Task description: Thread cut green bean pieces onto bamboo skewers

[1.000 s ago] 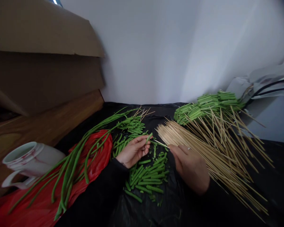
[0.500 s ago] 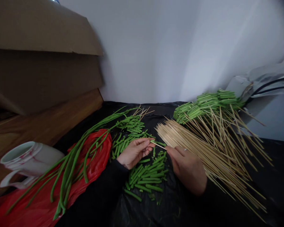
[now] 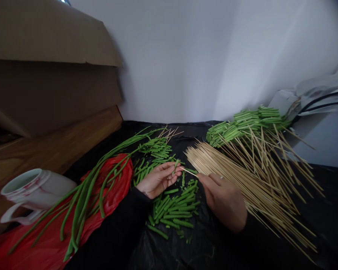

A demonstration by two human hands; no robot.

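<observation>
Between the thumb and fingers of my left hand (image 3: 159,180) is a short cut piece of green bean (image 3: 176,166), tilted upright. My right hand (image 3: 224,198), with a ring on one finger, pinches a thin bamboo skewer (image 3: 189,171). The skewer's far end points left and meets the fingers of my left hand by the bean piece; whether it has pierced the bean I cannot tell. Below my hands lies a pile of cut green bean pieces (image 3: 176,213). More cut pieces (image 3: 156,148) lie beyond my left hand. Beside my right hand is a large bundle of bare bamboo skewers (image 3: 228,168).
Long uncut beans (image 3: 86,191) lie over a red plastic bag (image 3: 112,204) at left, next to a white pitcher (image 3: 45,187). Skewered beans (image 3: 249,123) are stacked back right. A cardboard box (image 3: 53,75) stands back left. Black plastic sheeting (image 3: 183,251) covers the work surface.
The bean piece in my left hand has turned from lying nearly flat to standing more upright. My left hand has shifted slightly left; my right hand still holds the skewer in nearly the same place.
</observation>
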